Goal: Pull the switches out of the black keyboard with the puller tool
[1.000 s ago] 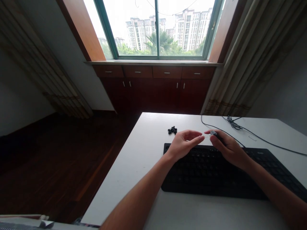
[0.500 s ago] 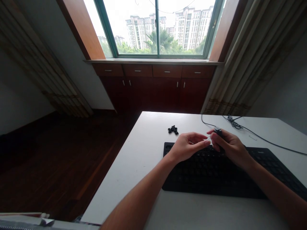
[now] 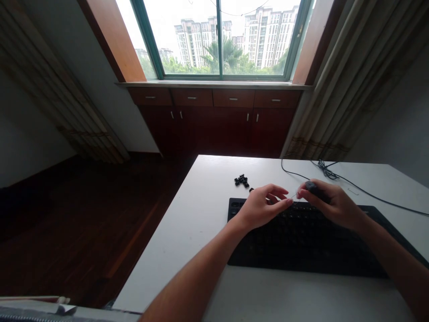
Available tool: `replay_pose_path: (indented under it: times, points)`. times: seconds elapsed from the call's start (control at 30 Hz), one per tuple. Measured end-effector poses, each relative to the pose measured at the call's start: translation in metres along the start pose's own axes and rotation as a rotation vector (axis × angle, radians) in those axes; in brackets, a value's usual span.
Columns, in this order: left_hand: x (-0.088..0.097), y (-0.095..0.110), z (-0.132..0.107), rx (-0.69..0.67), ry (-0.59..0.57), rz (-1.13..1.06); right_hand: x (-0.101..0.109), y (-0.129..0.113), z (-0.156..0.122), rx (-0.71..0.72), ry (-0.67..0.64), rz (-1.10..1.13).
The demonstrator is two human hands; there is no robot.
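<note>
Over the black keyboard (image 3: 301,250), my left hand (image 3: 263,205) pinches a thin metal wire (image 3: 294,196) between thumb and fingertips. The wire spans the small gap toward my right hand (image 3: 331,201). In that hand sits a dark, rounded object (image 3: 314,187), possibly a small brush; its exact kind is not clear. My right thumb and index finger come together at the wire's other end. A single small black piece (image 3: 251,190) lies against the back of my left hand. Several loose black keycaps (image 3: 241,180) are heaped just beyond the keyboard's upper left corner.
A bent thin wire (image 3: 353,191) lies on the white table (image 3: 181,232) to the right of my right hand. Behind it runs a bundled black cable (image 3: 326,170). Dark wooden cabinets (image 3: 214,129) stand below the window beyond the table.
My right hand has shifted slightly right and turned, so the dark object's rounded side now shows. The small black piece beside my left hand has come into view.
</note>
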State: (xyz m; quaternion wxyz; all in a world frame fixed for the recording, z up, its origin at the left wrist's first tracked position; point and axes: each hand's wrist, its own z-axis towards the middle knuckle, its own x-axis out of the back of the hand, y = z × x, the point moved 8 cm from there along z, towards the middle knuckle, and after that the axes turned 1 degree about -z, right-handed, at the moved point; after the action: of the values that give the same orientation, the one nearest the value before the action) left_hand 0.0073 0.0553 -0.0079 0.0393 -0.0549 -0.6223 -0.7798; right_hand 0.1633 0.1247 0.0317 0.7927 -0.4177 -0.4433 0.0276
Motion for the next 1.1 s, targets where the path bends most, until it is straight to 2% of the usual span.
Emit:
replay_pose_path:
  times: [0.17, 0.4, 0.8, 1.1]
  points:
    - [0.001, 0.000, 0.000, -0.026, 0.018, 0.067, -0.006, 0.005, 0.000, 0.014, -0.086, -0.079]
    - [0.000, 0.001, 0.000, -0.041, 0.015, 0.097, -0.010, 0.003, 0.003, -0.009, -0.059, -0.052]
    - [0.000, 0.000, 0.000, -0.035, 0.018, 0.122, -0.023, 0.013, 0.000, 0.014, -0.144, -0.192]
    - [-0.003, 0.001, 0.000, -0.039, 0.012, 0.134, -0.027, 0.011, 0.002, 0.001, -0.133, -0.274]
